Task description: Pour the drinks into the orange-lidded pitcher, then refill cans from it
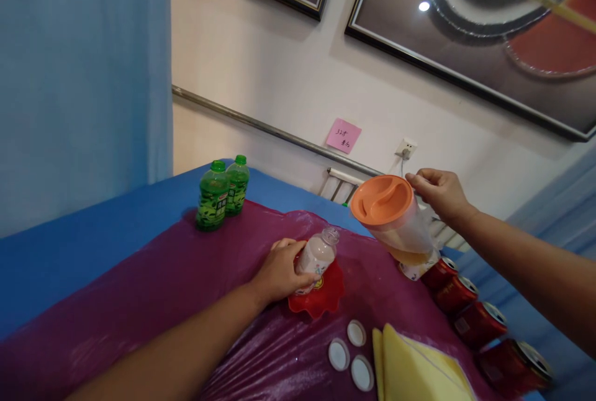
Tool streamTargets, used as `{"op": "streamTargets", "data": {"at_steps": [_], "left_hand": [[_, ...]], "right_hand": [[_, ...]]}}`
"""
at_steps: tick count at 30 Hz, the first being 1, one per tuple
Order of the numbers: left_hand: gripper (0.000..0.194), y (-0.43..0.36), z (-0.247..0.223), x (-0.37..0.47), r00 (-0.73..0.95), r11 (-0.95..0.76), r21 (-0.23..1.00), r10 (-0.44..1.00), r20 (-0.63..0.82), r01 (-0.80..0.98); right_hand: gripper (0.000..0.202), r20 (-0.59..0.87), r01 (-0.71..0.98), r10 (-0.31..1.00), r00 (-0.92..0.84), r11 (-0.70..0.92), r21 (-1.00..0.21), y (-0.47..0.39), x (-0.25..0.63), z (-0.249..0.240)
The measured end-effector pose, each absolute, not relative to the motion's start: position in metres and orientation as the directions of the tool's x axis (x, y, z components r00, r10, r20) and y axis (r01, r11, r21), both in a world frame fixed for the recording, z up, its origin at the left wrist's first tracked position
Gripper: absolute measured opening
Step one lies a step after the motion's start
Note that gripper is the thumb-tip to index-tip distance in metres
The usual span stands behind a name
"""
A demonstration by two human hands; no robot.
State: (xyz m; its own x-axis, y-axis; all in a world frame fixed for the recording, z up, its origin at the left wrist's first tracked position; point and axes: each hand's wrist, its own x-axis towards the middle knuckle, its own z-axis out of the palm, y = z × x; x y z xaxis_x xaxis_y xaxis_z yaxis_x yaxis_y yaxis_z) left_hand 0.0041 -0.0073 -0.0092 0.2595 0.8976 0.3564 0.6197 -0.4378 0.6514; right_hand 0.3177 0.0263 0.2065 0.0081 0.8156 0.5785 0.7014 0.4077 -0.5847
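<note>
My left hand (pixel 282 270) is wrapped round a small clear bottle (pixel 319 253) with a printed label and no cap on its mouth. Below the bottle lies a red scalloped dish (pixel 333 289); whether the bottle rests on it I cannot tell. Up to the right, my right hand (pixel 440 193) grips a translucent pitcher (pixel 400 230) by its handle side. An orange lid (pixel 382 199) covers the pitcher, which is tilted and has some yellowish liquid low inside. Behind its base a white patterned container (pixel 419 267) is partly hidden.
Two green bottles (pixel 213 196) stand at the back left. Three white caps (pixel 338 354) lie near a folded yellow cloth (pixel 419 367). Several red cans (pixel 479 323) line the right side. Purple plastic sheeting (pixel 162 301) covers the blue table surface (pixel 153 205). A metal rail (pixel 261 125) crosses the wall.
</note>
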Motion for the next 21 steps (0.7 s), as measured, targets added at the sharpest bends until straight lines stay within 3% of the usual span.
{"op": "streamTargets", "data": {"at_steps": [21], "left_hand": [[0.067,-0.011,-0.003,0.004,0.275,-0.418,0.667,0.909,0.315,0.617]], "right_hand": [[0.053,0.573,0.779,0.806,-0.149,0.453,-0.434,0.017,0.296,0.215]]}}
